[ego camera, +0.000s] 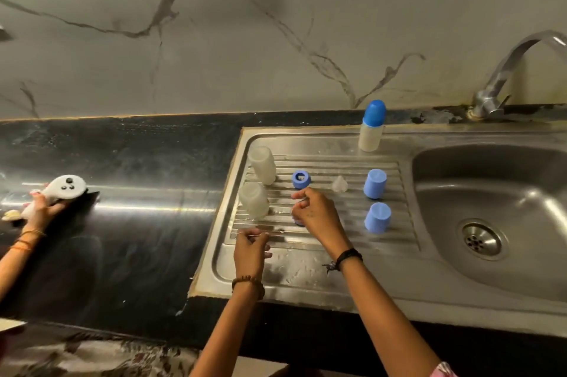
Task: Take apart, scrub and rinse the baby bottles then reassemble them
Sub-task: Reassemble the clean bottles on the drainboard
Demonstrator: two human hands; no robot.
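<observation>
Seen from the head camera, both hands are over the ridged steel draining board (306,272) beside the sink bowl (491,192). The left hand (250,249) has its fingers curled in, and the fingertips seem to pinch something thin, but it is too small to tell what. The right hand (316,212) is curled too, reaching down over a small blue ring (299,221) that is mostly hidden under it; I cannot tell if it grips the ring. Two clear bottle bodies (262,164) (254,199) stand upside down on the left of the board. Another blue screw ring (301,180) sits just beyond the right hand, with a clear soft teat (340,184) near it. Two blue caps (375,183) (378,218) stand to the right. One whole bottle with a blue cap (372,126) stands at the back. Far left on the black counter (138,223), another person's hand (43,207) holds a white controller (63,188).
</observation>
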